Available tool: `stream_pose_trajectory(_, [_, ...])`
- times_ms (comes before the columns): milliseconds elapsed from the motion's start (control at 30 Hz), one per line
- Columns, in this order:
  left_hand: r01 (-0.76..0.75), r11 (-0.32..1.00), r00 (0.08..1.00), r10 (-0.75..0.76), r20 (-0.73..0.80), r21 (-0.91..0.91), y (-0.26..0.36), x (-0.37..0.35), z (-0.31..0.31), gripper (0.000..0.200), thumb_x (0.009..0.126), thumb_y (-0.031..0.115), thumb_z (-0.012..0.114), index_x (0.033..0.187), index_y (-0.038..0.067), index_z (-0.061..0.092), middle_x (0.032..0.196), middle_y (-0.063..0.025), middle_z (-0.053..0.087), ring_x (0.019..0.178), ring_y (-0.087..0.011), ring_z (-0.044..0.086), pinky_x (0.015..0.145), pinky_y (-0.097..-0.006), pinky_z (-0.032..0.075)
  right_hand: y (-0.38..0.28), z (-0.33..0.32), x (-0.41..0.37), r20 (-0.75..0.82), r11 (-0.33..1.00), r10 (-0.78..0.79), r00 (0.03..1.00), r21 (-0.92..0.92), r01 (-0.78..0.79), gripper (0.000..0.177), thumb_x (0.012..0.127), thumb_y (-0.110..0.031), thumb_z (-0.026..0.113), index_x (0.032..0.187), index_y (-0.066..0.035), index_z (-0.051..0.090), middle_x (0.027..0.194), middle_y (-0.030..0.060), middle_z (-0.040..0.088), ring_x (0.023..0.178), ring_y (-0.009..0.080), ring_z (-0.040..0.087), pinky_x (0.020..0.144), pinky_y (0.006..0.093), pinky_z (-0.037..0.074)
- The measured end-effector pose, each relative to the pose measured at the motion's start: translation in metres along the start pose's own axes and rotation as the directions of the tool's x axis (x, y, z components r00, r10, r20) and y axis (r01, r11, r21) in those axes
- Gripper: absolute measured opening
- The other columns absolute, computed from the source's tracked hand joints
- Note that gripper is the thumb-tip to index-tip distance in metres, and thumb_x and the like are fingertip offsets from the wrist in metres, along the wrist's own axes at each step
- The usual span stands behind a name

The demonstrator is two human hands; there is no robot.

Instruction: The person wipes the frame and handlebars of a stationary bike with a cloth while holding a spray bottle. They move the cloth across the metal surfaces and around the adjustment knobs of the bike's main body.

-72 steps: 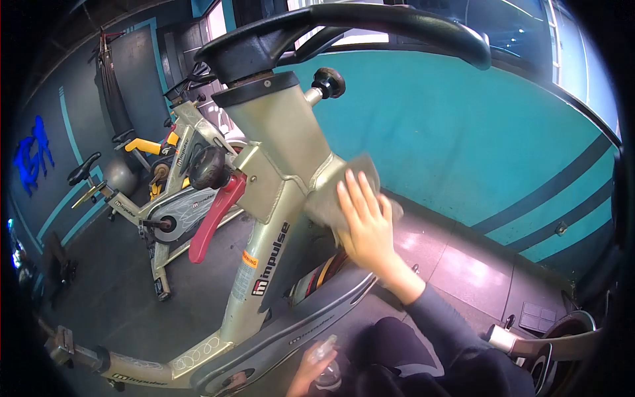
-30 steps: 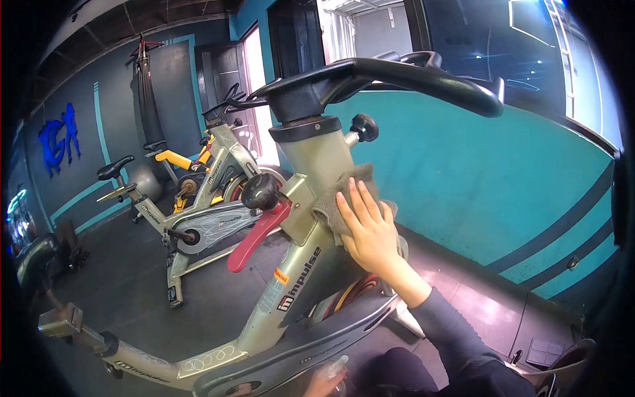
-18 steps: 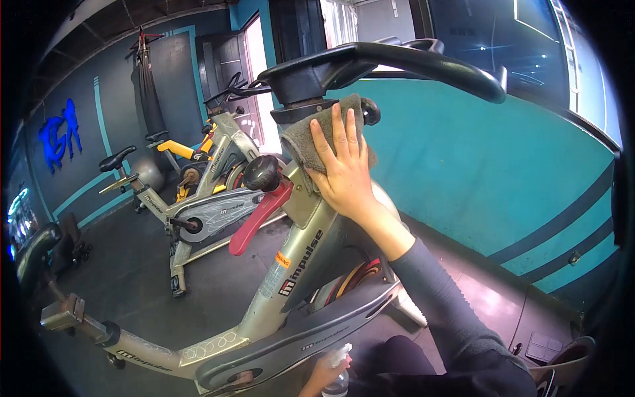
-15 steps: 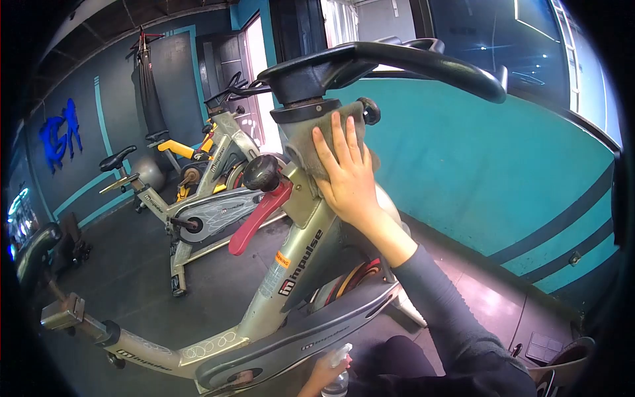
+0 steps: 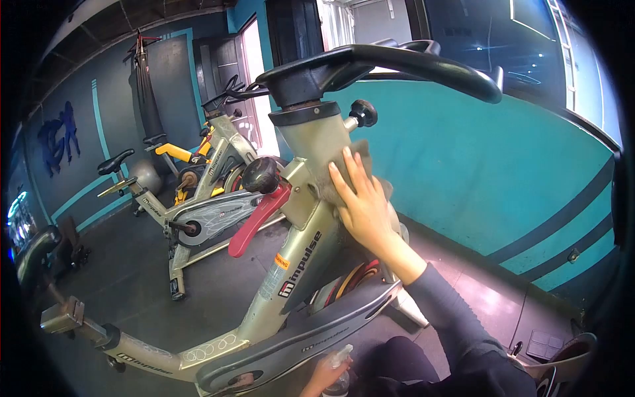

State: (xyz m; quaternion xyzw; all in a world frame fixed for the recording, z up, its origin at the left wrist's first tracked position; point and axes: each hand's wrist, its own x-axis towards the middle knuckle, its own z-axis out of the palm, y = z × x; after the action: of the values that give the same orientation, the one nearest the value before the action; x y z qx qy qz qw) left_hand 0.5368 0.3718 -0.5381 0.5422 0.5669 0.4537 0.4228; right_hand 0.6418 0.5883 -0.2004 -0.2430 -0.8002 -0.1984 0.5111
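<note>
My right hand (image 5: 366, 210) lies with spread fingers on a grey cloth (image 5: 362, 165), pressing it against the front tube of a silver exercise bike (image 5: 307, 142). The cloth sits below the black handlebar (image 5: 397, 59) and a round black knob (image 5: 364, 113). Left of the cloth are another black knob (image 5: 260, 175) and a red lever (image 5: 259, 221). At the bottom, my left hand (image 5: 322, 374) is closed round a clear spray bottle (image 5: 338, 377) with a white nozzle. The bottle's lower part is cut off by the frame edge.
More exercise bikes (image 5: 215, 221) stand behind on the left, near a grey ball (image 5: 147, 177) and a hanging black bag (image 5: 147, 99). A teal wall (image 5: 463, 165) runs along the right. A brown curved object (image 5: 569, 357) is at the lower right.
My right hand and the cloth have moved down and slightly right along the tube, uncovering its upper part and the knob's stem. My left hand still holds the bottle.
</note>
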Motion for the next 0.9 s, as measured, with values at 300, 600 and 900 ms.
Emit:
stream_pose_trajectory(300, [-0.037, 0.987, 0.999, 0.038, 0.002, -0.159, -0.018, 0.001, 0.004, 0.035, 0.091, 0.026, 0.067, 0.118, 0.004, 0.059, 0.099, -0.0047, 0.067, 0.075, -0.0097, 0.063, 0.066, -0.0249, 0.049, 0.005, 0.004, 0.063, -0.318, 0.993, -0.093, 0.944, 0.04, 0.111, 0.072, 0.066, 0.0, 0.067, 0.135, -0.019, 0.056, 0.146, 0.0194, 0.04, 0.13, 0.0361, 0.046, 0.095, 0.0419, 0.044])
stream_pose_trajectory(600, [-0.086, 0.993, 0.995, 0.089, 0.047, -0.079, -0.023, 0.004, 0.003, 0.047, 0.092, 0.028, 0.065, 0.131, 0.003, 0.052, 0.109, -0.0042, 0.065, 0.081, -0.0088, 0.061, 0.07, -0.022, 0.049, 0.029, -0.009, -0.027, -0.021, 0.984, -0.175, 0.984, -0.013, 0.175, 0.061, 0.064, -0.004, 0.069, 0.124, -0.016, 0.064, 0.139, 0.0123, 0.051, 0.124, 0.0282, 0.054, 0.089, 0.0433, 0.044])
stream_pose_trajectory(900, [-0.003, 0.96, 0.98, 0.059, 0.189, -0.281, 0.034, -0.012, -0.021, 0.059, 0.094, 0.033, 0.063, 0.142, 0.003, 0.046, 0.113, -0.0013, 0.061, 0.092, -0.0083, 0.056, 0.08, -0.0229, 0.046, 0.031, -0.004, 0.013, -0.157, 0.971, -0.18, 0.971, 0.129, 0.201, 0.066, 0.065, -0.004, 0.071, 0.129, -0.015, 0.06, 0.135, 0.0131, 0.053, 0.117, 0.0316, 0.056, 0.087, 0.0409, 0.046])
